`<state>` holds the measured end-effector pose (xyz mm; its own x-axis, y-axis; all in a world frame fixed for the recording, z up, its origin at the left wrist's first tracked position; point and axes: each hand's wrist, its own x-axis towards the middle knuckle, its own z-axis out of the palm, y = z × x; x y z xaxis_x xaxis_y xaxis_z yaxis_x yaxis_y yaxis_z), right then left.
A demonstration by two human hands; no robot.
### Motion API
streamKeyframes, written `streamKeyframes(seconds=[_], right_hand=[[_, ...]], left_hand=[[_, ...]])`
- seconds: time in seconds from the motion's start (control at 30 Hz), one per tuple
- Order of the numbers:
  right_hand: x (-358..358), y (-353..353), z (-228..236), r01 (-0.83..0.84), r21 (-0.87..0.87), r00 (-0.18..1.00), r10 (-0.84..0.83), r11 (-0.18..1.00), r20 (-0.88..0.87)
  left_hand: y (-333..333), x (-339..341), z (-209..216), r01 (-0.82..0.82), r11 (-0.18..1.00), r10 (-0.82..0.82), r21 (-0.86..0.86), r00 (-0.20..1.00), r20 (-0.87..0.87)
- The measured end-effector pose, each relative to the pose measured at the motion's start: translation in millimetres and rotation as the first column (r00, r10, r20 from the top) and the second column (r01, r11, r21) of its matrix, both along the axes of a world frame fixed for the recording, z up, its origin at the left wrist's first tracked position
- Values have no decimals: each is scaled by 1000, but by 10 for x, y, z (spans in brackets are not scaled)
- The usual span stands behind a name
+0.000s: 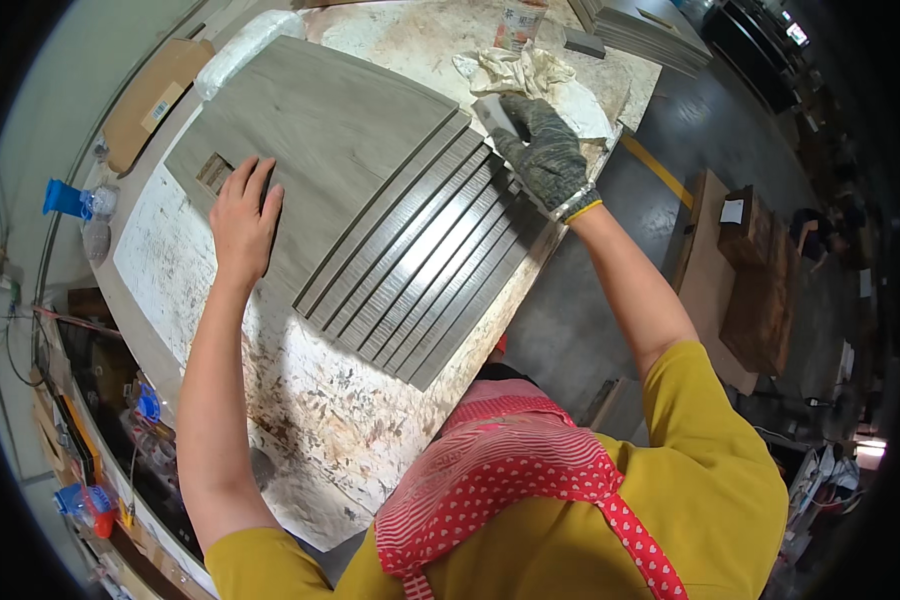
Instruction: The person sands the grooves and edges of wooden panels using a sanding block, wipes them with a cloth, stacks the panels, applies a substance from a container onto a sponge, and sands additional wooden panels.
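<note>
A stack of grey wood-grain boards [320, 130] lies on the worktable, its near-right edges [420, 250] fanned out like steps. My bare left hand [245, 215] rests at the left edge of the top board, fingers stretched and slightly apart. Beside its fingertips is a small brown rectangular patch [213, 173]; whether it is a cutout or a separate piece I cannot tell. My right hand [545, 150], in a dark grey knit glove with a yellow cuff, grips a pale flat-sided block [494, 117] just past the boards' far-right corner. The fingers partly hide the block.
A crumpled white cloth [515, 70], a printed tub [520, 22] and a dark grey block [584, 42] sit at the table's far right. Another board stack [650, 35] stands beyond. A clear plastic-wrapped bundle [250, 50] touches the boards' far-left corner. Blue-capped bottles [65, 198] line the left.
</note>
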<state>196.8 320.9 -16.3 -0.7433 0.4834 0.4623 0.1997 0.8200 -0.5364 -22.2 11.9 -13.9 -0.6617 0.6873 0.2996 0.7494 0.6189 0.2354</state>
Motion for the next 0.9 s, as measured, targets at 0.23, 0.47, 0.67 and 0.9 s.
streamKeyframes(seconds=[0.23, 0.47, 0.67, 0.9], right_hand=[[-113, -921, 21, -227, 258, 974, 220, 939, 56], [59, -2236, 118, -631, -73, 766, 635, 773, 102], [-29, -887, 461, -238, -210, 961, 261, 948, 88], [-243, -197, 76, -52, 40, 997, 50, 998, 53]], left_hand=[[-43, 9, -28, -24, 1000, 24, 1, 1000, -16], [-12, -21, -37, 8, 1000, -8, -12, 998, -54], [-317, -92, -44, -22, 996, 24, -85, 999, 30], [-236, -50, 56, -59, 984, 83, -170, 987, 137]])
